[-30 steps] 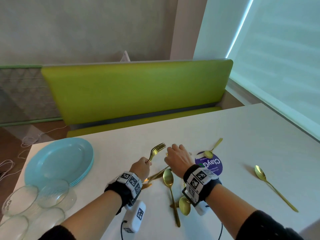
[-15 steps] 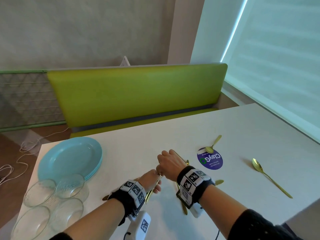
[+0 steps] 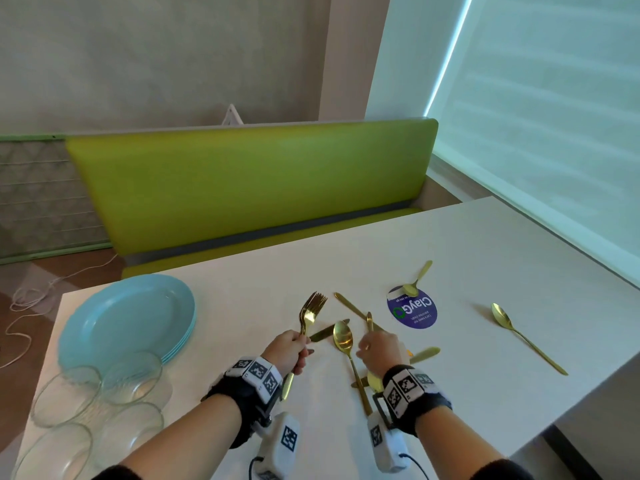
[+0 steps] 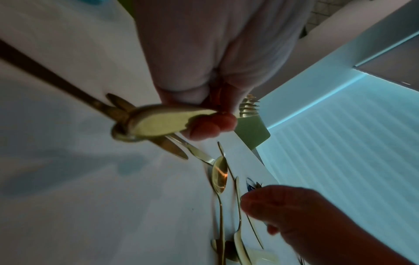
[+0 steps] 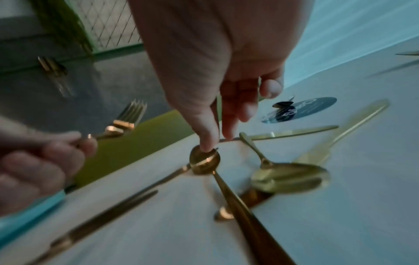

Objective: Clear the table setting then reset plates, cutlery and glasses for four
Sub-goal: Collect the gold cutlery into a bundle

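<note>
My left hand (image 3: 290, 351) grips a bundle of gold forks (image 3: 312, 306), at least two, tines up and away from me; the right wrist view shows the fork heads (image 5: 132, 114). My right hand (image 3: 379, 351) hovers over a loose pile of gold cutlery, fingers (image 5: 207, 136) pointing down, holding nothing that I can make out. Its index tip is at the bowl of a large spoon (image 3: 343, 336). A second spoon (image 5: 288, 177) lies under that wrist. Two knives (image 3: 329, 332) (image 3: 353, 308) lie beside the pile.
A stack of blue plates (image 3: 104, 327) sits at the table's left, with several clear glass bowls (image 3: 131, 382) in front of it. One small spoon (image 3: 412, 289) rests on a round purple sticker (image 3: 415, 315); another spoon (image 3: 519, 336) lies far right. A green bench (image 3: 242, 188) stands behind the white table (image 3: 519, 258).
Half a second ago both hands met low near the table's front. Now my left hand has lifted the forks upright again and my right hand has gone back over the pile.
</note>
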A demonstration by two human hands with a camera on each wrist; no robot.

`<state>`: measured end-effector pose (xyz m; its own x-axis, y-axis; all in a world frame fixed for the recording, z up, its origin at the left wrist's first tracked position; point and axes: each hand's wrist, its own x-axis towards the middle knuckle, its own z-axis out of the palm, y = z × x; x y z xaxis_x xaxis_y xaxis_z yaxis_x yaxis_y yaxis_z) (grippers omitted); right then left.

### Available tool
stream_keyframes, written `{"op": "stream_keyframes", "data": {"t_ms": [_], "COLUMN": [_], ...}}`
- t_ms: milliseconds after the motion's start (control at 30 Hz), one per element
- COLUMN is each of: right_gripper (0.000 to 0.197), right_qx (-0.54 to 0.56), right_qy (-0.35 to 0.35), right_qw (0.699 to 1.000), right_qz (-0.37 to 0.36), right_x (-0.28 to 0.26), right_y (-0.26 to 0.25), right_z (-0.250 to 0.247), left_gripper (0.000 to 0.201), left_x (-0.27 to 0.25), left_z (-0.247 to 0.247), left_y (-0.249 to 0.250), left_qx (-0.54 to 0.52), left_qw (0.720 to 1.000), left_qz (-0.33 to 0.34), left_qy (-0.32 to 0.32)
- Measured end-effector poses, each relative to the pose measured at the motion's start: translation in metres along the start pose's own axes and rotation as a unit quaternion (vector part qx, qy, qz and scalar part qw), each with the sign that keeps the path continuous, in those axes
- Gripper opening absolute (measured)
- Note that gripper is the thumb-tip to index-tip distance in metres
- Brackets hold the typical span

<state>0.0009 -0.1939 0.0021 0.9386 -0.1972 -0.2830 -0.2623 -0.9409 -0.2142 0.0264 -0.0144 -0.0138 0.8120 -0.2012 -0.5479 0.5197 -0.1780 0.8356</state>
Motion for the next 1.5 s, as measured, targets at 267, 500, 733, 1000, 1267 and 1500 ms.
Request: {"op": "stream_keyframes", "data": {"t_ms": [267,500,733,1000,1267,1500], "right_gripper": [0.026,0.024,0.019,0.015,0.019,0.021], "right_qx": [-0.039,0.097,0.464,0.521,0.445,0.391], "right_qy": [-0.02,-0.055,-0.071,-0.159,-0.119,-0.117], "right_qw": [0.995,0.983,0.877,0.835,0.887,0.913], "right_qz": [0.089,0.149,0.099,0.078,0.039,0.022], "right_x": [0.011,0.017,0.017,0.009,0.008,0.018], "right_y": [-0.015,-0.023,-0.035,-0.044,-0.036,-0.029], "right_z": [0.038,0.03,0.025,0.027,0.026,0.026], "left_gripper": [0.023,0.018,0.018,0.015,0.016,0.016], "left_x": [0.009,0.015,0.017,0.007,0.007,0.013], "left_z": [-0.003,-0.008,-0.011,0.0,0.007,0.013], "left_y": [-0.004,-0.001,0.0,0.003,0.0,-0.002], "left_qx": [0.015,0.019,-0.045,-0.051,-0.027,0.013], "left_qw": [1.0,1.0,0.998,0.998,0.997,0.997], "left_qz": [-0.017,-0.016,-0.028,-0.024,-0.017,-0.013], "left_qy": [-0.007,0.012,0.034,-0.041,-0.07,-0.07]}}
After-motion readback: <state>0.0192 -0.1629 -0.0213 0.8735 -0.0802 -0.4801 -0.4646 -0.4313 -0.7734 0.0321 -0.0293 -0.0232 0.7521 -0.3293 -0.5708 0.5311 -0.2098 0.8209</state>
